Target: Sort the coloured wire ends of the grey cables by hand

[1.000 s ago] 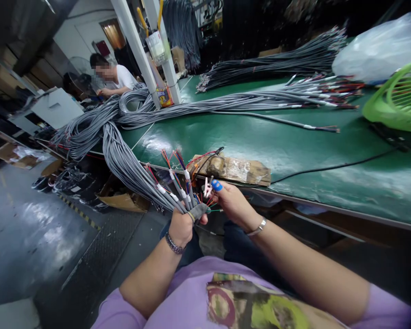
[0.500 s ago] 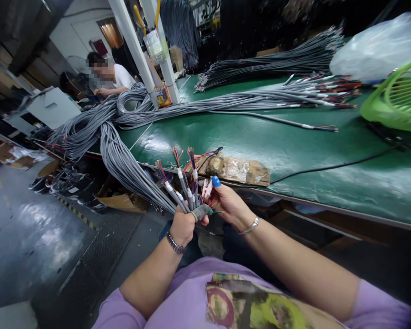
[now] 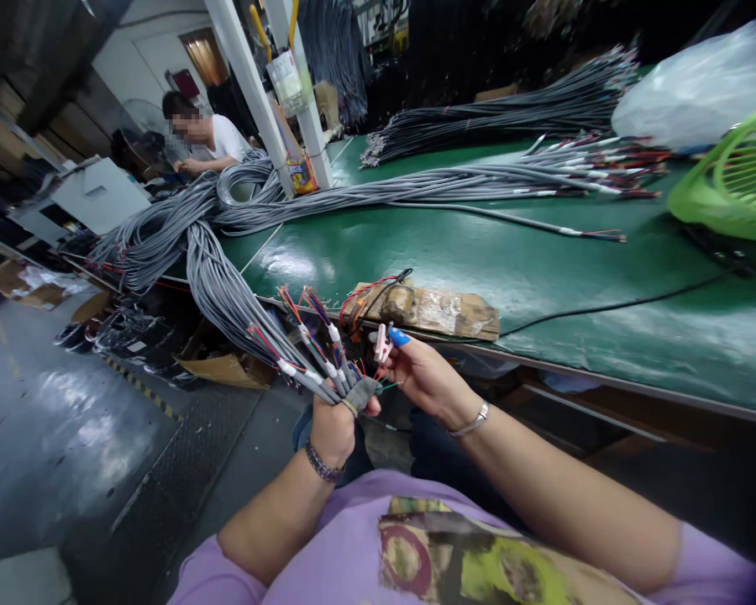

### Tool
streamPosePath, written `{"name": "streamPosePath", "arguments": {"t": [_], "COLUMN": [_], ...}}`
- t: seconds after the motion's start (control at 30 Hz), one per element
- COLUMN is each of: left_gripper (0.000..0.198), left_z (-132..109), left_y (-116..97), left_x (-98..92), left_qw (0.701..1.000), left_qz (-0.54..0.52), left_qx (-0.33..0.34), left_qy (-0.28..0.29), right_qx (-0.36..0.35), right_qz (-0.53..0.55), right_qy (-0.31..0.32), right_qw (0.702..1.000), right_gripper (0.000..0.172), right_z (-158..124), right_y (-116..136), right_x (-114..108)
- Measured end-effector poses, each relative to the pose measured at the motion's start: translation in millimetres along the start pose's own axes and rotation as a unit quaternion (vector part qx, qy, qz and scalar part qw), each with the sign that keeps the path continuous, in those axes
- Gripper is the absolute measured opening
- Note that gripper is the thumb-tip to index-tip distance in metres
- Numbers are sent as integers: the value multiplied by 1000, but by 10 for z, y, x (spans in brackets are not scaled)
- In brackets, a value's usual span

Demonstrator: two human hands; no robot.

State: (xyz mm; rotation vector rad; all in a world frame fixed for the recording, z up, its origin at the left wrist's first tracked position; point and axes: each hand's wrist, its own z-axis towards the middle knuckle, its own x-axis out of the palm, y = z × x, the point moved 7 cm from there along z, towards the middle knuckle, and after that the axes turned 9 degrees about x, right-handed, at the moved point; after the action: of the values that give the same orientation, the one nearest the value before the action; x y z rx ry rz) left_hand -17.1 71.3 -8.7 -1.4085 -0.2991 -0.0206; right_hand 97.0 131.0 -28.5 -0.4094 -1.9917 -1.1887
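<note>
My left hand (image 3: pixel 337 424) is closed around several grey cables (image 3: pixel 312 380); a grey cover wraps its thumb. The cables' stripped ends fan out above the fist, showing white tape bands and thin coloured wires (image 3: pixel 290 304). In my right hand (image 3: pixel 425 374), a small pink clip (image 3: pixel 382 344) is pinched beside the thumb, which has a blue cover. Thin green and red wires reach from the left fist toward the right fingers. Whether those fingers also grip a wire, I cannot tell.
On the green table (image 3: pixel 479 252) lie a taped wooden board (image 3: pixel 454 315), long grey cables (image 3: pixel 416 186) and a dark cable bundle (image 3: pixel 497 118). A green fan (image 3: pixel 724 193) and a plastic bag (image 3: pixel 699 92) stand right. Another person (image 3: pixel 217 143) sits far left.
My left hand has tipped the cable ends to the left and slightly down. My right hand has shifted a little, with the pink clip now more upright and apart from the cables.
</note>
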Motion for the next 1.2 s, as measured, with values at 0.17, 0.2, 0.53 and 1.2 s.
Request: {"name": "streamPosePath", "arguments": {"t": [0.17, 0.2, 0.53, 1.2], "left_gripper": [26, 27, 26, 28], "left_z": [39, 46, 71, 14], "left_y": [-14, -11, 40, -27], "left_x": [28, 37, 60, -53], "left_qw": [1000, 1000, 999, 997], "left_qz": [-6, -6, 16, 12], "left_qx": [18, 17, -1, 13], "left_qy": [-24, -25, -45, -70], "right_qx": [-102, -101, 26, 38], "right_qz": [-86, -87, 62, 25], "right_qy": [-53, -49, 2, 27], "right_qw": [990, 990, 998, 999], "right_gripper": [37, 37, 34, 21], "right_z": [-63, -65, 107, -20], "right_y": [86, 83, -89, -35], "right_x": [-69, -61, 23, 62]}}
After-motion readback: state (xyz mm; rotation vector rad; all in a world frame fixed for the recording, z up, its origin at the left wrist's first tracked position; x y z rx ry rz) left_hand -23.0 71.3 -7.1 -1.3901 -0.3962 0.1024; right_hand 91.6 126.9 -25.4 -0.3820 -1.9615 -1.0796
